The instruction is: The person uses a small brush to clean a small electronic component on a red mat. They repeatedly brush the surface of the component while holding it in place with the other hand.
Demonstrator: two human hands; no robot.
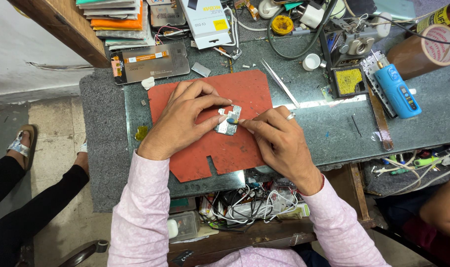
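My left hand rests on a red work mat and pins a small silver circuit board with its thumb and fingertips. My right hand, a ring on one finger, pinches a thin tool with a blue-yellow tip against the board. Both sleeves are pale pink.
A phone screen panel lies behind the mat, and tweezers to its right. A blue handheld device, a yellow sponge tray, brown tape rolls and cables crowd the back. Another person's legs are at left; an arm at right.
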